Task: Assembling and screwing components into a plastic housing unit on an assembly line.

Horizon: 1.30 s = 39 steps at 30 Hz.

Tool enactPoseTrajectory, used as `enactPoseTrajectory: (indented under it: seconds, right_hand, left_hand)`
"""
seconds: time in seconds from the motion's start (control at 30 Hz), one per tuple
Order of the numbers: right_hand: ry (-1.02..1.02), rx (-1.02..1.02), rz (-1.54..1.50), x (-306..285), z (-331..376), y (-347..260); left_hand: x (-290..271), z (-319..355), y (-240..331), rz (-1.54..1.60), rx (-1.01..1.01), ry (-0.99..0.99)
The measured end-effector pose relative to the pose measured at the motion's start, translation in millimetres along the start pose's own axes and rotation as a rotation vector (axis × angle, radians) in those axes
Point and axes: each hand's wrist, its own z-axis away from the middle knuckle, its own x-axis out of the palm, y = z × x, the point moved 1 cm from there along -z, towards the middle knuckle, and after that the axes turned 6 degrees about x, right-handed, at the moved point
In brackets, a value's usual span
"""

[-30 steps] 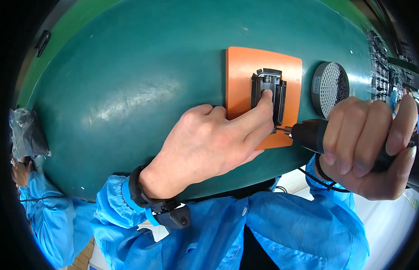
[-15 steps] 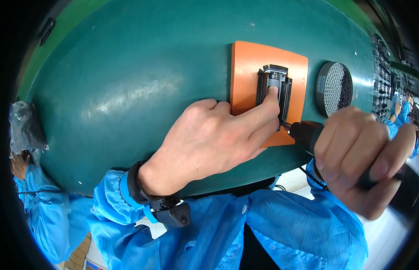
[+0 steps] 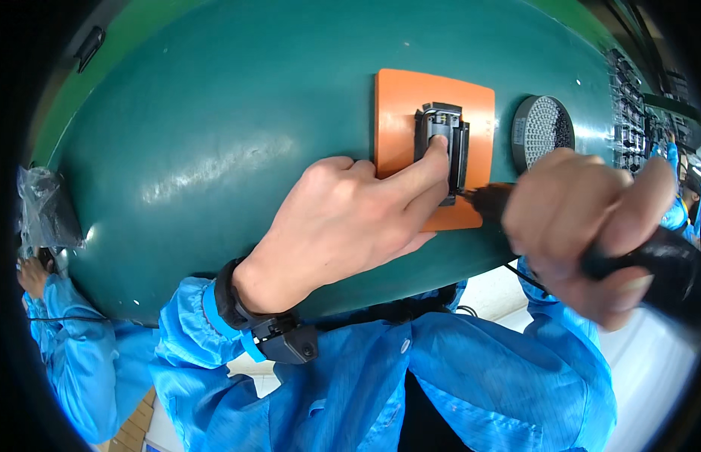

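An orange block [image 3: 399,113] lies on the green table, with a slotted black plastic housing [image 3: 463,151] set on it. My left hand [image 3: 343,218] reaches over the block, its index fingertip pressing on a grey cylindrical part [image 3: 441,129] inside the housing. The other left fingers are bent at the housing's near end and partly hidden. My right hand [image 3: 576,226], smeared by motion, is wrapped around a black power screwdriver [image 3: 490,200]. The screwdriver's tip points left at the housing's lower right corner; whether it touches is too blurred to tell.
Right of the block stands a round grey dish [image 3: 536,128] with a dotted inside and small dark pieces. Several black parts [image 3: 627,113] line the table's right edge. At far left are a clear plastic bag [image 3: 49,207] and another person's hand [image 3: 34,277].
The whole view has shifted, so the block and dish appear a little farther left. My right hand and the screwdriver have risen slightly in the picture. My left finger stays pressed in the housing.
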Motion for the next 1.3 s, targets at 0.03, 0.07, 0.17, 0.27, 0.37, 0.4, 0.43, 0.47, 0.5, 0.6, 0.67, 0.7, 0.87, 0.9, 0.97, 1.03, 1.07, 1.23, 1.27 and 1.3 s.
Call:
enactPoseTrajectory:
  seconds: [0.03,0.07,0.17,0.27,0.37,0.4,0.43,0.47,0.5,0.6,0.67,0.7,0.87,0.9,0.97,1.03,1.07,1.23,1.27,1.3]
  right_hand:
    - [0.058,-0.041,-0.014,-10,1,-9]
    - [0.106,-0.087,-0.046,-20,3,-14]
    - [0.240,-0.170,0.031,-74,11,-41]
    - [0.486,-0.092,0.145,-90,8,-31]
    - [0.539,-0.141,0.165,-92,10,-11]
    - [0.549,-0.126,0.154,-94,15,-10]
    - [0.507,-0.119,0.173,-98,16,-8]
    - [0.481,-0.130,0.176,-99,14,-3]
    - [0.453,-0.141,0.178,-100,12,2]
    - [0.420,-0.150,0.157,-106,8,7]
    - [0.399,-0.157,0.174,-110,7,9]
    - [0.401,-0.157,0.173,-111,7,10]
    - [0.413,-0.134,0.218,-111,5,15]
    - [0.411,-0.132,0.216,-111,5,16]
    - [0.425,-0.124,0.206,-110,4,16]
    - [0.434,-0.122,0.196,-109,4,16]
    - [0.444,-0.120,0.186,-108,4,17]
    - [0.459,-0.125,0.223,-107,2,19]
    - [0.466,-0.136,0.232,-107,1,19]
    - [0.462,-0.135,0.230,-107,2,19]
  left_hand:
    - [-1,-3,-1,0.011,0.007,-0.023]
    - [-3,-3,0,0.003,0.010,-0.026]
    - [-6,-8,1,-0.047,0.074,-0.038]
    - [-5,-7,1,-0.017,0.005,-0.055]
    - [-7,-10,2,-0.006,0.006,-0.076]
    - [-6,-12,2,-0.004,0.029,-0.080]
    - [-4,-15,2,0.005,0.036,-0.070]
    - [-5,-14,2,0.007,0.028,-0.068]
    - [-7,-13,2,0.002,0.033,-0.081]
    - [-8,-14,4,-0.022,0.023,-0.099]
    - [-6,-14,3,-0.025,0.031,-0.095]
    - [-6,-14,3,-0.026,0.032,-0.098]
    - [-7,-14,3,-0.017,0.029,-0.088]
    - [-7,-14,3,-0.016,0.025,-0.088]
    - [-7,-14,3,-0.015,0.030,-0.086]
    - [-7,-14,3,-0.017,0.031,-0.086]
    - [-7,-14,3,-0.019,0.034,-0.087]
    - [-2,-9,2,-0.037,0.028,-0.053]
    - [0,-8,1,-0.052,0.020,-0.026]
    - [0,-8,1,-0.052,0.015,-0.025]
